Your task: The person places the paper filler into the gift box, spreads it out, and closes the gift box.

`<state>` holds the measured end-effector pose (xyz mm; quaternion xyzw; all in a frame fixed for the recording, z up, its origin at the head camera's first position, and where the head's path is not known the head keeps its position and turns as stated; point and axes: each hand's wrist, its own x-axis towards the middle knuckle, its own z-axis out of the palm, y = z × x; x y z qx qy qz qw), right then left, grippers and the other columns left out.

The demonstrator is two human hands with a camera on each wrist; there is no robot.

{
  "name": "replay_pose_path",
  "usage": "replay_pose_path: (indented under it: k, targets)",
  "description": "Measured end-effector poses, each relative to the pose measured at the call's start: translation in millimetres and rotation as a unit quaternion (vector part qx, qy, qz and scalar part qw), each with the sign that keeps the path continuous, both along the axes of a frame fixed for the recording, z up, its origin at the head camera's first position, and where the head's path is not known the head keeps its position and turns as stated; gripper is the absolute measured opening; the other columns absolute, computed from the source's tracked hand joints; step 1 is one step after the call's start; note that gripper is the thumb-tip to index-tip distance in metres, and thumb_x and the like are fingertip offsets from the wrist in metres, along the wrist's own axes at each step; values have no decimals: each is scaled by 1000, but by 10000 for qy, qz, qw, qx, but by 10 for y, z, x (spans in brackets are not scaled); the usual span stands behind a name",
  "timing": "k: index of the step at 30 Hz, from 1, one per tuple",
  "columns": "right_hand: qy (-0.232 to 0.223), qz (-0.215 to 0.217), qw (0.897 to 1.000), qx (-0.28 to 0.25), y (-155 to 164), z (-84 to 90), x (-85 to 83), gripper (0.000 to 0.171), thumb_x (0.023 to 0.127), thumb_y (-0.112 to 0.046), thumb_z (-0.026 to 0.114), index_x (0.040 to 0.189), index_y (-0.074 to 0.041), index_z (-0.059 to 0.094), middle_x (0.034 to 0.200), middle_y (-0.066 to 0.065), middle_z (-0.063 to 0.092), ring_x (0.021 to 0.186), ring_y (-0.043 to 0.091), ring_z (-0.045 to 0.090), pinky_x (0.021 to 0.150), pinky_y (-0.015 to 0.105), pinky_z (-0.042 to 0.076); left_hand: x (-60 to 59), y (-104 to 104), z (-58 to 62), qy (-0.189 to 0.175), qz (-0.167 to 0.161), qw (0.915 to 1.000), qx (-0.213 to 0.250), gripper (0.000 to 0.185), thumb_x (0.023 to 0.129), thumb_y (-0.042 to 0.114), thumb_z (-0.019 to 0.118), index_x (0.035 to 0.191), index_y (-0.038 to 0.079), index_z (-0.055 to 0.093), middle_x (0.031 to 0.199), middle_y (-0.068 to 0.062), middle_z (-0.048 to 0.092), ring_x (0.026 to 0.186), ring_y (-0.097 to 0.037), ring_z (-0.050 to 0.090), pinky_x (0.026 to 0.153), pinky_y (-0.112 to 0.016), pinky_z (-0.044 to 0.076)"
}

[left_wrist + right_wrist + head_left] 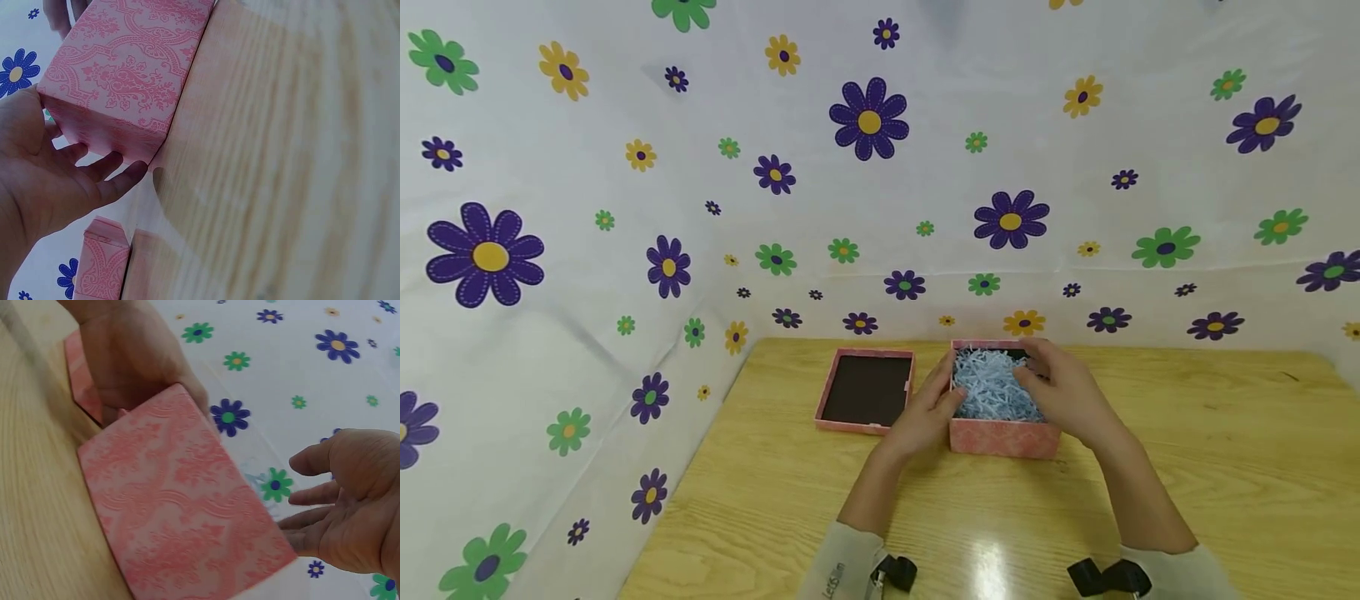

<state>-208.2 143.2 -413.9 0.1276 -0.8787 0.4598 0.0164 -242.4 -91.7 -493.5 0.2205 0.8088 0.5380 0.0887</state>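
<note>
The pink box stood on the wooden tabletop, with blue paper shreds inside. The left hand lay with relaxed fingers against its left wall; the right hand reached over the right rim, fingers parted, contact with the shreds unclear. Light bracing and shallow finger strokes appeared advisable. The lid limited leftward travel, the floral backdrop rearward; rightward and frontward offered more room.
</note>
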Motion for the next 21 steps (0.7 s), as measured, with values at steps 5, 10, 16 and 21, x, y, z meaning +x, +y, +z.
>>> replay_pose_path:
  k: [5,10,16,21]
  targets:
    - [-284,141,9988,371,-141,-134,-87,55,103,-25,53,149,2,38,147,27,44,131,48,45,101,63,41,27,-2,-7,-60,-49,10000,14,65,105,45,41,160,36,6,164,17,7,151,-11,6,120,-51,14]
    - [-361,566,9965,502,-216,-162,-115,51,103,-25,54,142,7,46,142,27,49,128,46,49,101,61,42,33,-6,4,-90,61,9999,-39,64,105,48,40,159,39,7,163,20,8,150,-10,8,119,-51,15]
    - [-468,1271,9882,710,-239,-174,-157,37,103,-23,54,129,2,61,121,16,64,102,28,62,91,49,53,21,-27,15,-74,-20,10000,37,65,106,45,41,159,38,5,163,17,7,151,-12,6,119,-52,14]
    - [-349,1342,9875,749,-238,-189,-154,32,102,-20,55,126,0,63,115,11,66,95,21,61,88,46,54,27,-37,16,-130,-51,9999,27,65,105,48,41,159,40,5,163,19,7,150,-11,6,119,-53,14]
